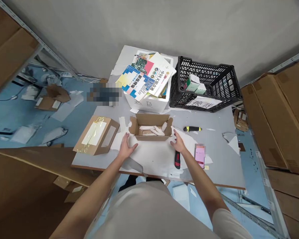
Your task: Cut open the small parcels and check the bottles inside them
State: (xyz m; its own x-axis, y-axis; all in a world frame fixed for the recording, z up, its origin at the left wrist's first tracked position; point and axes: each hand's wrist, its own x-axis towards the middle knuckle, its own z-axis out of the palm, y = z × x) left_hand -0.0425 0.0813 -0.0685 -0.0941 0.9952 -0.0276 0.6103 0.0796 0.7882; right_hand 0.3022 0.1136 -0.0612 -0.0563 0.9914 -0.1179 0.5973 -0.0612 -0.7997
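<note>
An open cardboard box (151, 137) lies at the middle of the table, with several pale, slender pieces (157, 130) inside whose kind I cannot make out. My left hand (126, 147) is by its lower left corner, fingers apart and nothing in them. Off the right end, my right hand (178, 142) is likewise spread and holds nothing. Whether either hand touches the box is hard to tell. White paper (149, 156) spreads beneath the box. A black and red utility knife (177, 160) lies just below my right hand.
A taped carton (109, 136) sits left. Behind are a white foam box (149, 105) piled with books (139, 81) and a black plastic crate (214, 74) holding small boxes (193, 81). A yellow and black knife (192, 128) and a pink-screened phone (199, 155) lie right.
</note>
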